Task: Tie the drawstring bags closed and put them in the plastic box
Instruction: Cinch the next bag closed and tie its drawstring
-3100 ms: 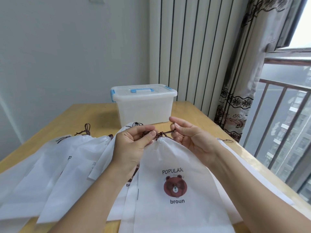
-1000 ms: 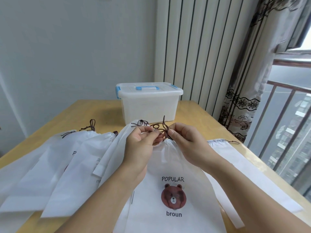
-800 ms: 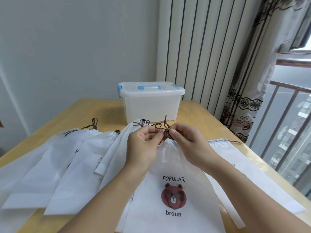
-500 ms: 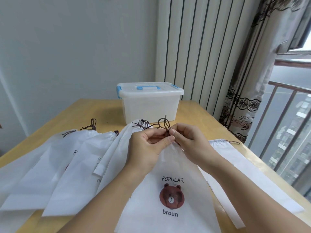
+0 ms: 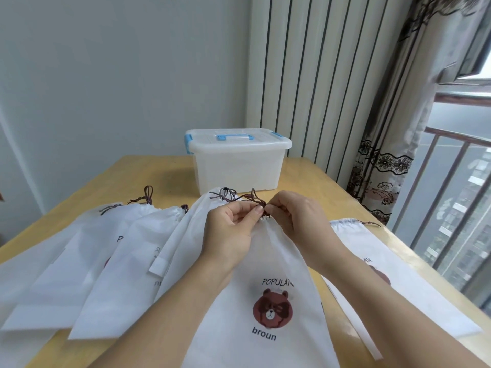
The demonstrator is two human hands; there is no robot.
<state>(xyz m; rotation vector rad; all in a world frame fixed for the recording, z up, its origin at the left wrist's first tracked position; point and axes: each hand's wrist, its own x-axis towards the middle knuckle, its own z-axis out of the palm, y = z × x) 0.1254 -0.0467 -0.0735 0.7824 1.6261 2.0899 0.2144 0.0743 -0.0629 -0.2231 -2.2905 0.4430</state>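
A white drawstring bag [image 5: 268,282] with a brown bear print lies in front of me, its mouth gathered tight. My left hand [image 5: 228,229] and my right hand [image 5: 295,216] meet at the bag's neck. Both pinch the brown drawstring [image 5: 256,199], whose loops stick up above my fingertips. Behind them stands the translucent plastic box [image 5: 236,166], its lid with blue handle and latches shut.
Several more white drawstring bags [image 5: 106,251] overlap on the left of the wooden table [image 5: 159,171], their cords knotted. Another bag [image 5: 398,282] lies flat at the right, close to the table's edge. A striped curtain and window railing stand beyond.
The bag's mouth has been drawn tighter. My hands came together at the neck, looping the cord. The bag's top has lifted slightly.
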